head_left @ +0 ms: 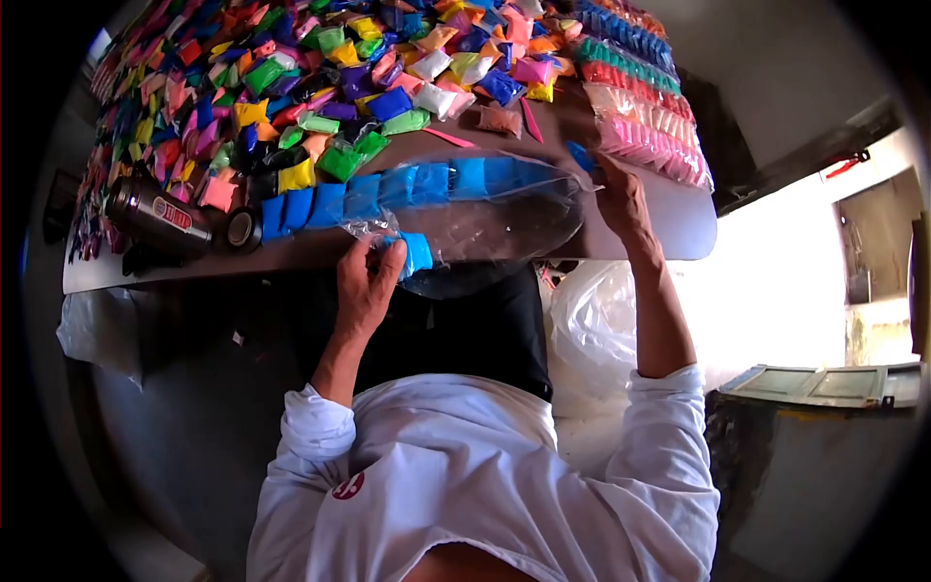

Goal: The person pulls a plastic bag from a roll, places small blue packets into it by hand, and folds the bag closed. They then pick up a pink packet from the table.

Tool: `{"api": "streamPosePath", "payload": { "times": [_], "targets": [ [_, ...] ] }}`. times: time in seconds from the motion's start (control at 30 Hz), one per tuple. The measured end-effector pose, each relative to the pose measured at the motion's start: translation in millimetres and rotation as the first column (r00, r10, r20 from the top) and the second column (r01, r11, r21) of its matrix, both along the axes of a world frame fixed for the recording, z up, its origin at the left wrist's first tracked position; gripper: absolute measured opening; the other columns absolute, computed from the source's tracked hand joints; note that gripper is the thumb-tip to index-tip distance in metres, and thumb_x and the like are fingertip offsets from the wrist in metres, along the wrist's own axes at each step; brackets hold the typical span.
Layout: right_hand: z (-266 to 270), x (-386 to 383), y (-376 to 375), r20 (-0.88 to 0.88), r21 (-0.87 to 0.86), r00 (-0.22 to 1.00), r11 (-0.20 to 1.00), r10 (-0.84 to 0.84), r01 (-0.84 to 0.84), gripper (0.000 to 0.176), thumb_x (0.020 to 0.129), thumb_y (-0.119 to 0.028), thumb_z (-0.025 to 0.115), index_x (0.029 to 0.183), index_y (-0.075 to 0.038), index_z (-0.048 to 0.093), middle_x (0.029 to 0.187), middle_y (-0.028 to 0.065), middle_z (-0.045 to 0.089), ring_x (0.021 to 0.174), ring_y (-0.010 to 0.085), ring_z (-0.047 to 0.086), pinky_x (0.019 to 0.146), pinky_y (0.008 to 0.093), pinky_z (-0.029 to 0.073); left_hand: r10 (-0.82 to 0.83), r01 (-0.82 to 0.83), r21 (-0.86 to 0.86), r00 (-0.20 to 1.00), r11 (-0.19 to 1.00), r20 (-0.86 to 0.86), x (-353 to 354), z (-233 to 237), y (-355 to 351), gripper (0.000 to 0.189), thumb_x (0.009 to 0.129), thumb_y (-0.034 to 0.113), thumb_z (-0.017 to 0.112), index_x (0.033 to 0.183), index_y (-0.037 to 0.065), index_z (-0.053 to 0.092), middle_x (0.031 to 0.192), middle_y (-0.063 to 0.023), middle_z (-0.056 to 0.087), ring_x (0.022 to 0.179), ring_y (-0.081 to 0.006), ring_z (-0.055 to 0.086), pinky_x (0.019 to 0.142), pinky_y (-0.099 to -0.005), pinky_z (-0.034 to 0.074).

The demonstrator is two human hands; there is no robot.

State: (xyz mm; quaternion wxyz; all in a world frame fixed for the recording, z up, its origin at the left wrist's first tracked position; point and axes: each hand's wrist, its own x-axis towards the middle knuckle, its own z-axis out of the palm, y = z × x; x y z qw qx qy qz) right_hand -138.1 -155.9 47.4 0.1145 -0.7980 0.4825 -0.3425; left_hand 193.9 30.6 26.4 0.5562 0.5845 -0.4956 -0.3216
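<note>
My left hand (367, 279) pinches a small blue packet (416, 255) at the near side of a long clear plastic bag (504, 228), with crinkled film bunched at the fingertips. Along the table, a row of blue packets (363, 197) runs beneath and inside the clear film. My right hand (624, 202) is at the bag's right end, its fingers closed around a small blue piece (580, 156) that sticks out at the fingertips. What that piece is, I cannot tell.
A heap of small colourful packets (291, 87) covers the table's far and left side. Sorted rows of packets (640, 97) lie at the back right. A dark thermos (160, 215) lies near the left front edge. Clear plastic bags (593, 325) hang below the table.
</note>
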Motion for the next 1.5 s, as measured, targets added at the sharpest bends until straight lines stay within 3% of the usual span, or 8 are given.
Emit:
{"api": "streamPosePath", "payload": {
  "times": [0.37, 0.7, 0.8, 0.83, 0.97, 1.03, 1.3, 1.5],
  "targets": [
    [3.6, 32.4, -20.5, -0.127, 0.008, 0.834, 0.841, 0.537, -0.541, 0.041, 0.08, -0.013, 0.068, 0.12, -0.005, 0.061, 0.124, 0.0149, 0.06, 0.108, 0.035, 0.06, 0.09, 0.0398, 0.048, 0.026, -0.026, 0.006, 0.999, 1.0, 0.019, -1.6, -3.3, 0.4, 0.039, 0.09, 0.038, 0.066, 0.103, 0.001, 0.063, 0.08, -0.0037, 0.06, 0.07, -0.0093, 0.053, 0.063, -0.0242, 0.044],
    [9.0, 39.5, -26.8, -0.098, 0.081, 0.867, 0.872, 0.489, -0.483, 0.046, 0.076, -0.015, 0.072, 0.119, -0.003, 0.061, 0.105, 0.0167, 0.065, 0.099, 0.0336, 0.064, 0.085, 0.0374, 0.051, 0.029, -0.027, -0.039, 0.999, 0.999, 0.046, -2.1, -2.5, -0.8, 0.038, 0.091, 0.037, 0.065, 0.102, 0.0, 0.063, 0.081, -0.0056, 0.061, 0.072, -0.0104, 0.055, 0.065, -0.0255, 0.046],
    [0.9, 16.8, -42.4, -0.014, 0.113, 0.979, 0.973, 0.205, -0.202, 0.026, 0.086, -0.012, 0.067, 0.107, 0.002, 0.061, 0.091, 0.0115, 0.065, 0.081, 0.0198, 0.064, 0.071, 0.0323, 0.051, 0.027, -0.026, -0.017, 0.998, 1.0, 0.05, -0.9, -1.8, -0.3, 0.038, 0.091, 0.037, 0.065, 0.102, 0.0, 0.063, 0.081, -0.0059, 0.061, 0.072, -0.0107, 0.055, 0.065, -0.0258, 0.045],
    [-3.4, 8.4, -34.4, 0.558, 0.304, 0.827, 0.91, 0.07, -0.282, 0.021, 0.089, -0.014, 0.064, 0.101, 0.003, 0.061, 0.087, 0.0092, 0.066, 0.077, 0.0166, 0.064, 0.068, 0.0314, 0.05, 0.025, -0.024, -0.03, 0.998, 0.999, 0.051, -1.1, -1.8, -0.1, 0.039, 0.091, 0.037, 0.065, 0.102, 0.0, 0.063, 0.081, -0.0061, 0.061, 0.072, -0.0106, 0.055, 0.064, -0.0259, 0.045],
    [45.3, -14.7, 15.9, 0.795, 0.337, 0.535, 0.941, -0.286, 0.003, 0.024, 0.093, -0.019, 0.053, 0.099, 0.003, 0.06, 0.08, 0.0122, 0.066, 0.065, 0.0203, 0.065, 0.059, 0.0301, 0.049, 0.023, -0.022, -0.016, 0.997, 1.0, 0.074, -1.2, 1.5, 1.3, 0.039, 0.091, 0.037, 0.065, 0.101, 0.0, 0.063, 0.079, -0.0054, 0.06, 0.071, -0.0103, 0.054, 0.063, -0.0262, 0.045],
    [63.5, -26.8, 51.7, 0.856, 0.205, 0.508, 0.965, -0.096, -0.162, 0.025, 0.092, -0.02, 0.051, 0.098, 0.003, 0.06, 0.078, 0.0116, 0.065, 0.063, 0.0208, 0.064, 0.059, 0.0305, 0.05, 0.02, -0.019, -0.013, 0.998, 1.0, 0.066, -0.9, -0.7, -0.7, 0.039, 0.091, 0.038, 0.065, 0.101, 0.0, 0.063, 0.078, -0.0049, 0.06, 0.07, -0.0102, 0.054, 0.062, -0.026, 0.044],
    [76.9, 78.0, 127.9, 0.262, 0.432, 0.951, 0.862, 0.162, -0.265, 0.027, 0.08, -0.023, 0.067, 0.09, 0.001, 0.06, 0.071, 0.0131, 0.062, 0.065, 0.0247, 0.066, 0.058, 0.0394, 0.05, 0.037, -0.032, -0.087, 0.998, 0.996, 0.055, -1.8, -11.1, -2.9, 0.041, 0.089, 0.041, 0.067, 0.096, 0.002, 0.064, 0.074, -0.0044, 0.059, 0.067, -0.01, 0.052, 0.061, -0.0262, 0.042],
    [31.2, 143.8, 114.2, -0.075, 0.083, 0.986, 0.987, 0.146, -0.14, 0.026, 0.075, -0.023, 0.067, 0.085, -0.001, 0.058, 0.076, 0.0223, 0.064, 0.069, 0.0415, 0.063, 0.063, 0.047, 0.052, 0.0, 0.003, -0.031, 0.996, 1.0, 0.092, -0.3, -0.5, -0.2, 0.04, 0.091, 0.041, 0.064, 0.104, 0.002, 0.062, 0.077, -0.0023, 0.059, 0.07, -0.0072, 0.052, 0.062, -0.0229, 0.042]
  ]
}}
